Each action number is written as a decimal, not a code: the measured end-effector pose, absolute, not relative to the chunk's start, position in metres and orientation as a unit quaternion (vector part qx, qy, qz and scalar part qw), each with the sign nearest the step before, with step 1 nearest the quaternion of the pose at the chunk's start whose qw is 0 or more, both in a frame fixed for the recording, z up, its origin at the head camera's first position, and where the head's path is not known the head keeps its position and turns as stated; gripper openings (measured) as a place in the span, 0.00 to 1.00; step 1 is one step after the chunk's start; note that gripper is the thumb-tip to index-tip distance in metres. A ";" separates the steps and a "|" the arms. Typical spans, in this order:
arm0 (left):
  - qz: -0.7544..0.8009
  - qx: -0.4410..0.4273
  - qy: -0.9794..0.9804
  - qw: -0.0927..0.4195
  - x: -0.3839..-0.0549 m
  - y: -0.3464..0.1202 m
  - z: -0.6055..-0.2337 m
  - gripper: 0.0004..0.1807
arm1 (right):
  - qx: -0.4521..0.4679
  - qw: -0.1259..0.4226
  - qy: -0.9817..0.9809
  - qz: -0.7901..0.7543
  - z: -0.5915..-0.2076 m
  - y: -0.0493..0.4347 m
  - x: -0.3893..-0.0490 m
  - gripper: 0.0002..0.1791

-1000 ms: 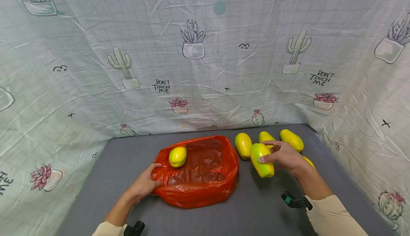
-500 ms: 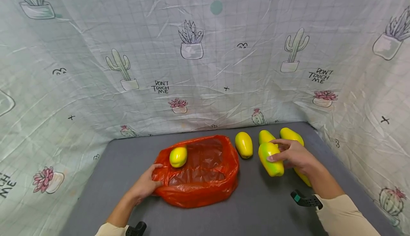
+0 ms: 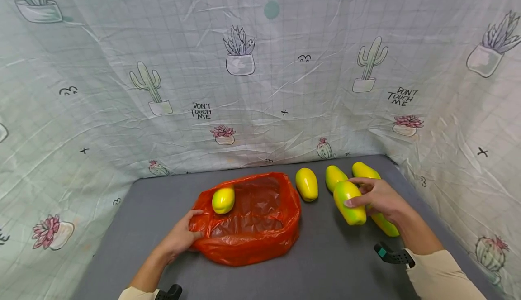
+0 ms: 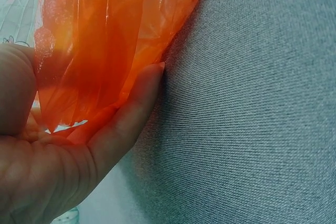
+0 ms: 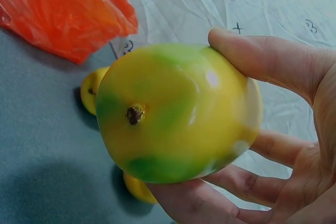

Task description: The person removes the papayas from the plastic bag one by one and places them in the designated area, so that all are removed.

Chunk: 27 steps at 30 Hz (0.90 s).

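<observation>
A red plastic bag (image 3: 248,250) stands with its mouth spread wide at the middle of the grey table. My left hand (image 3: 182,234) grips its left side, thumb and fingers on either side of the film (image 4: 100,51) in the left wrist view. One yellow papaya (image 3: 223,200) lies inside, at the bag's left. To the right of the bag, my right hand (image 3: 380,198) holds a yellow-green papaya (image 3: 349,202) above the table. The right wrist view shows its stem end (image 5: 135,114) facing the camera, with thumb and fingers around the fruit.
Right of the bag lies a yellow papaya (image 3: 307,184). Behind the right hand are a second papaya (image 3: 335,177) and a third papaya (image 3: 365,170); another papaya (image 3: 385,225) is partly hidden beside the wrist. A cactus-print sheet (image 3: 260,110) hangs behind the table.
My right hand has moved a little to the right with the papaya, away from the bag. The left hand keeps its grip on the bag's side.
</observation>
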<state>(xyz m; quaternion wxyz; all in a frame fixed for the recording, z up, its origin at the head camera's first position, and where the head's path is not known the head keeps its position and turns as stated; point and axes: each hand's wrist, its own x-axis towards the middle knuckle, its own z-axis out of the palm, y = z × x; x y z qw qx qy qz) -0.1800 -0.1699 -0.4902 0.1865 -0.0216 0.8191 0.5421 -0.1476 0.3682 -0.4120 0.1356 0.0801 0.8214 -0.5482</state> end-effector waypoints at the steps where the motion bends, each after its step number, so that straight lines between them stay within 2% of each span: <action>1: 0.542 -0.021 0.819 0.187 -0.180 -0.170 -0.491 0.37 | 0.081 0.134 0.824 -0.545 -0.412 0.369 -0.147 0.49; 27: 0.526 -0.014 0.830 0.186 -0.182 -0.171 -0.491 0.37 | 0.086 0.120 0.865 -0.479 -0.427 0.381 -0.143 0.49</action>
